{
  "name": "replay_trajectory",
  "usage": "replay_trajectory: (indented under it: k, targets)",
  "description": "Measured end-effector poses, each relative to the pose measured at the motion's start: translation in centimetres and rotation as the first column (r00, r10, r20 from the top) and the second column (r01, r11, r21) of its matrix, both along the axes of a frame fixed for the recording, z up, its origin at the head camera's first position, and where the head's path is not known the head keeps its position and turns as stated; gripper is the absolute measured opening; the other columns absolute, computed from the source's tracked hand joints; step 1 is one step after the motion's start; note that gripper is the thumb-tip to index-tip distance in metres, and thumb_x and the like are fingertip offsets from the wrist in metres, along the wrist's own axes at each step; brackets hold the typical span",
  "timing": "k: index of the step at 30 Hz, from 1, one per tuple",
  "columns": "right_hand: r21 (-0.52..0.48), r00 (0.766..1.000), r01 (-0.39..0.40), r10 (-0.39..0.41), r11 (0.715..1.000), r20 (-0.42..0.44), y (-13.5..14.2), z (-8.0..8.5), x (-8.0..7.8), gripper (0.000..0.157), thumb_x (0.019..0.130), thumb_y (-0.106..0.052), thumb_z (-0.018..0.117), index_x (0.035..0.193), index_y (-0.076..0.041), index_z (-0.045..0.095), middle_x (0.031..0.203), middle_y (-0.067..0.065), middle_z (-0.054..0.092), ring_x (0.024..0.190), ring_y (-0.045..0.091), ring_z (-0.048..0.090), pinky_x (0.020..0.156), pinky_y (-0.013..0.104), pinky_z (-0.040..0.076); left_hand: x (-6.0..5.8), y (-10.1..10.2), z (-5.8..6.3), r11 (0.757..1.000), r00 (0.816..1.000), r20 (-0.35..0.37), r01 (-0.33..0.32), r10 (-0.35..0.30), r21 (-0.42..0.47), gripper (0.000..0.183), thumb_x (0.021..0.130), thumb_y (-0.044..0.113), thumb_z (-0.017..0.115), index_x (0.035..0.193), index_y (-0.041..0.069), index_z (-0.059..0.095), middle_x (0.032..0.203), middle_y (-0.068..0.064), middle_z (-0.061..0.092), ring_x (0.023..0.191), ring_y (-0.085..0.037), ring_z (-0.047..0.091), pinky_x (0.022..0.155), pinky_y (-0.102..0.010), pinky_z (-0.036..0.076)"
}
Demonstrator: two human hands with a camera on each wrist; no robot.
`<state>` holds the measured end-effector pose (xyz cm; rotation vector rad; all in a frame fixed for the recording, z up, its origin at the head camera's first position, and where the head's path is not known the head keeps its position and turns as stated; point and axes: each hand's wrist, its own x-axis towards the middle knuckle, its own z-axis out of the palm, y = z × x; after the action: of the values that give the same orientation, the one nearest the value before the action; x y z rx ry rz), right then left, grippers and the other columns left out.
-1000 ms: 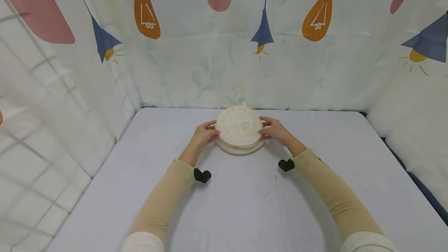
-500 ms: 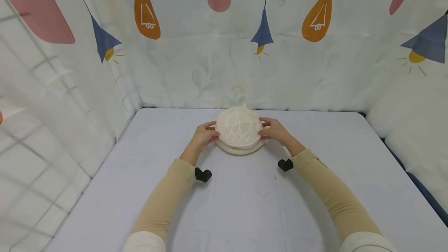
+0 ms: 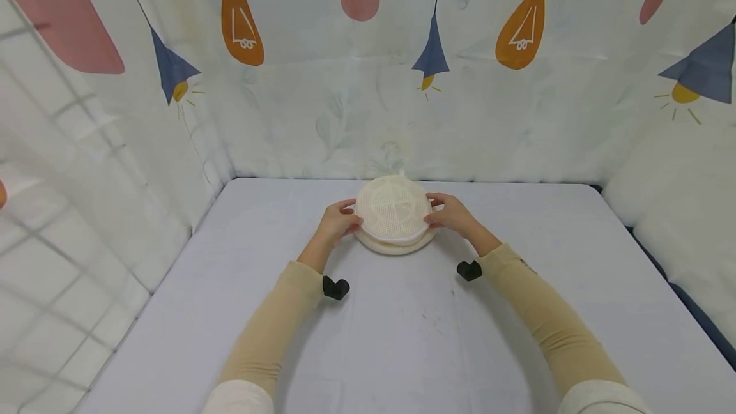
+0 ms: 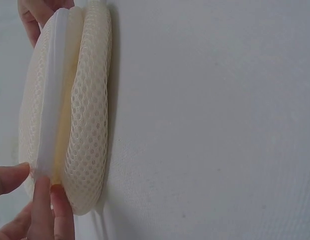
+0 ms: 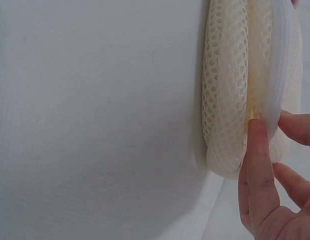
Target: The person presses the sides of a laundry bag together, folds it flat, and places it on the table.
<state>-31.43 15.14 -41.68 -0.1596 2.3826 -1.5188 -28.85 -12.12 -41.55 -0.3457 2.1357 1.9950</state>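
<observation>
A round cream mesh laundry bag (image 3: 393,206) sits near the far edge of the table, its upper disc raised a little off its lower mesh layer (image 3: 394,249). White trim (image 4: 50,100) runs round the upper disc, and a yellowish gap shows beneath it in both wrist views. At the bag's left edge my left hand (image 3: 335,221) pinches the trimmed rim, thumb above and fingertips underneath. Opposite, my right hand (image 3: 457,216) holds the right edge of the same rim between thumb and fingers; those fingertips (image 5: 258,132) reach into the gap.
A white cloth covers the table (image 3: 397,337). Behind it hangs a pale curtain (image 3: 299,114) printed with bulbs and lamps. A dark heart-shaped piece hangs beside each cuff, such as the left heart (image 3: 336,287). A wire grid shows through the left curtain.
</observation>
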Motion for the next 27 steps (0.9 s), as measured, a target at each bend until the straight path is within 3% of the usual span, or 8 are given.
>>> replay_trajectory:
  k: [11, 19, 27]
  targets:
    - [0.081, 0.999, -0.026, 0.029, 0.996, -0.042, 0.1, 0.1, -0.3, 0.071, 0.082, 0.0, 0.067, 0.144, -0.003, 0.032, 0.134, 0.018, 0.038, 0.094, 0.025, 0.06, 0.078, 0.03, 0.052, 0.0, 0.5, 0.1, 0.997, 0.998, -0.056, -0.042, 0.038, -0.059, 0.059, 0.078, -0.01, 0.063, 0.133, 0.006, 0.05, 0.122, -0.015, 0.045, 0.088, -0.019, 0.054, 0.078, -0.026, 0.052]
    - [0.214, 0.99, -0.065, 0.089, 0.975, -0.109, 0.0, 0.5, -0.6, 0.071, 0.081, -0.005, 0.069, 0.142, -0.001, 0.034, 0.135, 0.02, 0.04, 0.094, 0.025, 0.059, 0.075, 0.029, 0.049, -0.1, 0.6, -0.2, 0.992, 0.994, -0.108, -0.039, 0.025, -0.124, 0.06, 0.077, -0.01, 0.063, 0.134, 0.007, 0.049, 0.124, -0.013, 0.047, 0.085, -0.02, 0.053, 0.077, -0.027, 0.052]
    - [0.297, 0.983, -0.086, 0.129, 0.951, -0.131, -0.2, 1.1, -0.5, 0.074, 0.082, -0.007, 0.07, 0.145, -0.008, 0.032, 0.134, 0.022, 0.036, 0.101, 0.029, 0.05, 0.08, 0.034, 0.046, -0.2, 0.6, -0.1, 0.982, 0.991, -0.135, -0.022, -0.003, -0.188, 0.062, 0.076, -0.011, 0.063, 0.133, 0.01, 0.051, 0.125, -0.013, 0.047, 0.086, -0.021, 0.054, 0.075, -0.026, 0.053]
